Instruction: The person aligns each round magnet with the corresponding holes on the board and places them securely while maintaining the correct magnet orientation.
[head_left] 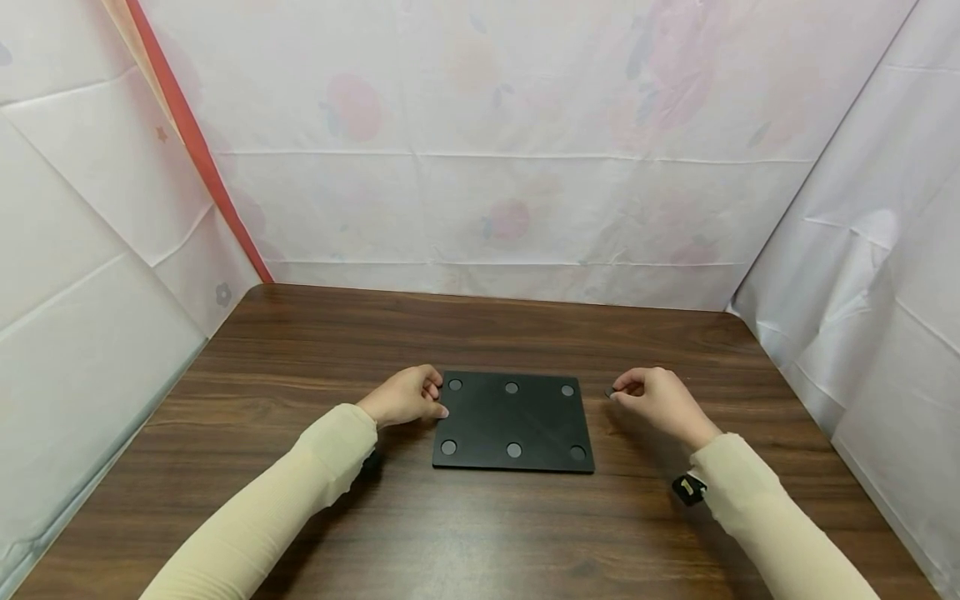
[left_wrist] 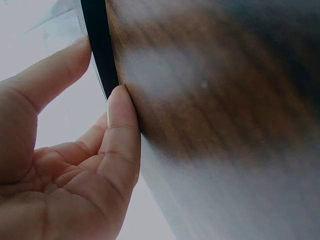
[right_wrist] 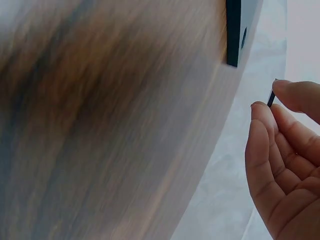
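Observation:
A flat black rectangular board lies on the table with several round spots along its long sides; the lower-right spot looks darker than the grey others. My left hand holds the board's left edge, thumb and a fingertip at the black side in the left wrist view. Off the board's right side, my right hand pinches a small thin dark disc between thumb and fingertips. Seen edge-on in the right wrist view, the thin disc sticks out just past the fingers.
The brown wood-grain table extends around the board on every side. White printed cloth hangs behind the table and along both its sides. A small black device sits at the right wrist by the cream sleeve.

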